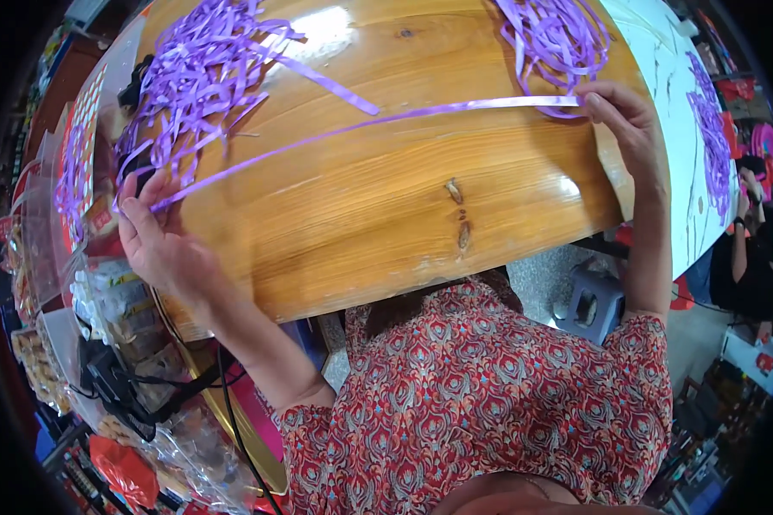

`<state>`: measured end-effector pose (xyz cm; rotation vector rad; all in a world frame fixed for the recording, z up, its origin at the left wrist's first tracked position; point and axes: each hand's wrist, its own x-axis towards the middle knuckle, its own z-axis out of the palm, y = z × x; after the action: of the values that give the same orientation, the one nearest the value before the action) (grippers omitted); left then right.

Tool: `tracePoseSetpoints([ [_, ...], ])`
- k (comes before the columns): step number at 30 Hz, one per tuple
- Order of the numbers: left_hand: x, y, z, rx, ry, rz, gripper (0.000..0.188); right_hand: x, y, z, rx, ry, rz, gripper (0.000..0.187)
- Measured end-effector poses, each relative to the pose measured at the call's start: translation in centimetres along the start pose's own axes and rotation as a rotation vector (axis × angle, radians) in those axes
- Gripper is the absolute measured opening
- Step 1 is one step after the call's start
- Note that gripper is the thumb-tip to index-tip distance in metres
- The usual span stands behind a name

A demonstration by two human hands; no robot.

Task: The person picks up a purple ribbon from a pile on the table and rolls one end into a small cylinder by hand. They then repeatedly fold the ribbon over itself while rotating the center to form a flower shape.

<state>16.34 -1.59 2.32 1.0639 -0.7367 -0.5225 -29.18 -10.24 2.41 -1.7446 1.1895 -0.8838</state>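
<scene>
A long purple ribbon (352, 128) is stretched across the wooden table between my two hands. My left hand (165, 249) pinches its left end near the table's left edge, with some other fingers spread. At the far right my right hand (624, 120) grips the other end between thumb and fingers. Beyond my left hand lies a big tangled heap of cut purple ribbons (202, 73), one strand sticking out to the right. Past my right hand rests a looser pile of looped purple ribbon (558, 43).
The wooden table (361, 206) has a glossy top. A white marbled table (661, 77) adjoins it on the right, bearing more purple ribbon (709, 129). Bagged goods (124, 300) and a black cable crowd the left side. A grey stool (593, 300) stands below. Another person (739, 257) is at far right.
</scene>
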Motion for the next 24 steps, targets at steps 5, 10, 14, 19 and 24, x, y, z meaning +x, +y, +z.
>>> tracePoseSetpoints([
  [5, -2.6, 1.5, 3.5, 1.195, -0.157, 0.179, 0.03, 0.3, -1.1, 2.5, 0.117, -0.058, -0.136, 0.017],
  [10, -8.4, 0.6, 10.5, 0.611, -0.545, 0.62, 0.032, 0.2, -6.0, 5.9, -0.231, -0.125, -0.513, 0.02],
  [14, -11.8, 1.1, 14.0, 0.085, -0.741, -0.038, 0.03, -0.9, -8.5, 7.3, -0.434, -0.008, -0.84, 0.023],
  [19, -11.7, 0.2, 13.6, -0.085, -0.781, -0.468, 0.016, -0.8, -7.3, 6.8, -0.474, 0.131, -0.924, 0.027],
  [24, -10.8, 0.1, 13.6, 0.228, -0.798, -0.092, 0.005, -0.7, -6.3, 7.0, -0.517, 0.014, -0.897, 0.024],
])
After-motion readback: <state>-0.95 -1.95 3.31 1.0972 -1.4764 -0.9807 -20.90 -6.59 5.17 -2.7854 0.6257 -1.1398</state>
